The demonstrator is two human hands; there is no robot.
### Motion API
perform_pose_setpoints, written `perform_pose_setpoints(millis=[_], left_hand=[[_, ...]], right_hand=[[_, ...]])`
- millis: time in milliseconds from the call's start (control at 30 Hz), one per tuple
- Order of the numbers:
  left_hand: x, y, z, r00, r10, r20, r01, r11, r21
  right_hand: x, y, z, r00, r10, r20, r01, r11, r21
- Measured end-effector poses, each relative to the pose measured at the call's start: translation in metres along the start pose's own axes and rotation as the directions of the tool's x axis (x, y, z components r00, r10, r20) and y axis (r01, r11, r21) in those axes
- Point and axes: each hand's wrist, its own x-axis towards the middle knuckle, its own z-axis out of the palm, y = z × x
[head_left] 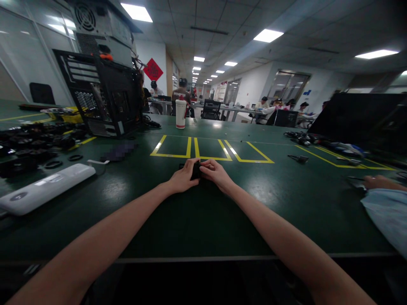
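Steadying a small black part (196, 170) just above or on the green table (197, 220), the left hand (184, 177) grips its side, seemingly so the right hand's (217, 173) pinched fingers can work its edge.

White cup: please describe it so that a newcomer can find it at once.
On the green table, look right of the black computer case. The cup stands beyond the yellow outlines, near the far edge. It is upright with red at its base; the long white device lies flat.
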Motion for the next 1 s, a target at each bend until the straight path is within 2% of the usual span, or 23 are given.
perform_pose_setpoints(millis=[200,367,567,700,833,1000], left_hand=[[-0.001,0.002,-0.002,1.0,0.0,-0.005,-0.001,0.999,-0.04],[-0.002,0.002,-0.003,0.999,0.037,-0.001,-0.037,0.997,-0.072],[0.0,-0.002,-0.001,0.998,0.064,-0.016,-0.065,0.997,-0.052],[0.0,-0.002,-0.002,0.999,0.049,0.007,-0.049,0.998,-0.042],[-0.001,-0.001,-0.003,0.999,0.049,0.007,-0.049,0.998,-0.049],[-0.001,-0.002,-0.002,0.999,0.053,-0.006,-0.053,0.996,-0.066]], right_hand=[[0.004,0.004,-0.003,0.999,0.036,0.005,-0.035,0.998,-0.059],[-0.001,0.003,-0.006,0.998,-0.025,0.061,0.031,0.995,-0.1],[0.001,0.0,-0.003,0.999,0.044,0.022,-0.045,0.999,0.026],[0.004,-0.002,-0.001,0.998,0.064,-0.005,-0.064,0.997,0.036],[0.001,-0.005,-0.002,0.996,0.095,0.005,-0.094,0.995,-0.026],[-0.004,-0.005,-0.005,0.998,0.04,0.042,-0.036,0.995,-0.096]])
